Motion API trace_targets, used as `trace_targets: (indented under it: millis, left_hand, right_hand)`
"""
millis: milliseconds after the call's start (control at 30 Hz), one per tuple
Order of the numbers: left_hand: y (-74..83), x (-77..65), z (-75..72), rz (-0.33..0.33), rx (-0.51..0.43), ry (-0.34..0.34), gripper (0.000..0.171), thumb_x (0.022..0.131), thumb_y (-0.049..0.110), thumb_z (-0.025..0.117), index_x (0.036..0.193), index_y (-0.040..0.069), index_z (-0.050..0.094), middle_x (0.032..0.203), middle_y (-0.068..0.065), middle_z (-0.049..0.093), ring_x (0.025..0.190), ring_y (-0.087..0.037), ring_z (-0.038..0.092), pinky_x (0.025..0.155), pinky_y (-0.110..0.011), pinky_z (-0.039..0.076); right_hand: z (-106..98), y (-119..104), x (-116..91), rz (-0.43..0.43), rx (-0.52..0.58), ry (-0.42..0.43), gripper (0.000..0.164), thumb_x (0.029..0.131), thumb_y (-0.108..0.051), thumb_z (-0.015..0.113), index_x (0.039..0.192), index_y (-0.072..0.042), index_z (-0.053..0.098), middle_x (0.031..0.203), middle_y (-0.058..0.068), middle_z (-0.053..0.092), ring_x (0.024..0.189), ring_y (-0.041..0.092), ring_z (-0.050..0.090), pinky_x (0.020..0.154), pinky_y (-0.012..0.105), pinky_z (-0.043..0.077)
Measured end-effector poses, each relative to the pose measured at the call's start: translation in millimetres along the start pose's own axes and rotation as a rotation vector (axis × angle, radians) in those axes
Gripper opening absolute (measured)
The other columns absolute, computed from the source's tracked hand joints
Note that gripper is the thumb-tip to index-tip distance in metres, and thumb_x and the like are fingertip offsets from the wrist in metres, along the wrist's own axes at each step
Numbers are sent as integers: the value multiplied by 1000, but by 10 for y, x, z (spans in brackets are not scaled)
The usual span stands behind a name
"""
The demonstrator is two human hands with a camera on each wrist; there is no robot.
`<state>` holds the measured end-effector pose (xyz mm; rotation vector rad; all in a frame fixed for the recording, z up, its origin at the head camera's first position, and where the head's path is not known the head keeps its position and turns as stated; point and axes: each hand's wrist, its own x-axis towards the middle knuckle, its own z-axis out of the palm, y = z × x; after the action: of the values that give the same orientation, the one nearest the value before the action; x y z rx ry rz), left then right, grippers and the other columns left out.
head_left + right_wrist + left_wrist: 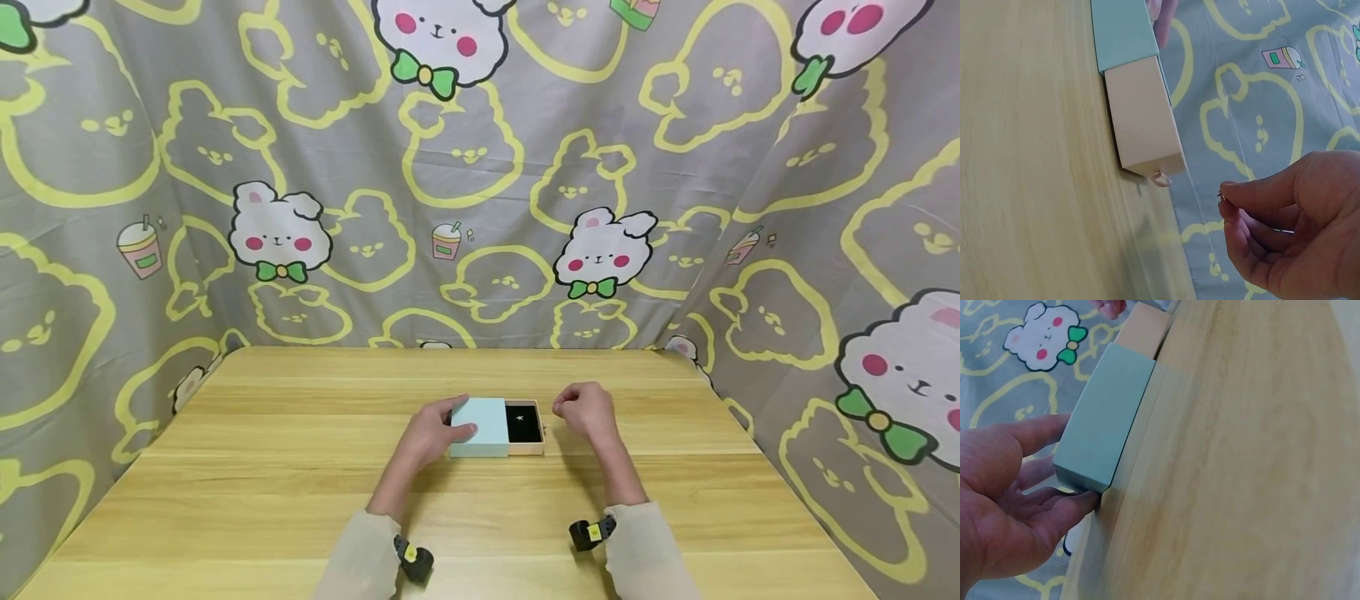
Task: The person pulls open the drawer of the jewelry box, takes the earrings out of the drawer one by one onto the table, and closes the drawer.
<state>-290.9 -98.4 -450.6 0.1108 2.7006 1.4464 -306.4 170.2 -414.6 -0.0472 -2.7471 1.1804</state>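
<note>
A pale blue sliding gift box (478,421) lies on the table, its pink inner drawer (527,451) partly pulled out to the right. Inside the drawer a black pad (528,431) carries a tiny pale, star-like piece (520,418). My left hand (429,430) holds the box's left end, thumb on top and fingers around the far side and end. Right of the drawer, my right hand (588,408) is raised, pinching a tiny shiny metal piece (1221,195) between thumb and index finger; its exact kind is too small to tell. A ribbon loop (1161,180) sticks out from the drawer's end.
The wooden table (300,500) extends around the box on all sides. Behind it and at both sides hangs a grey patterned curtain (352,167). Black wrist cameras sit on both wrists near the light sleeves (648,542).
</note>
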Motion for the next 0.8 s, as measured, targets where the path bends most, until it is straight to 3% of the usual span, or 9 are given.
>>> trace_targets:
  millis: [533,800]
  left_hand:
    - [6,-4,-1,-2,-22,-8,57,93,34,75,146,24,57,150,-19,53,135,-35,52,107,-53,46]
    - [0,-3,-3,-9,-19,-8,57,93,35,75,146,26,57,151,-19,52,136,-36,51,107,-55,46]
  right_hand:
    - [-88,124,28,54,-44,4,10,85,-7,68,79,-6,77,86,9,74,86,28,63,68,33,47]
    - [-104,233,54,73,-58,-40,12,83,-5,64,81,-5,76,88,10,74,90,29,64,73,35,48]
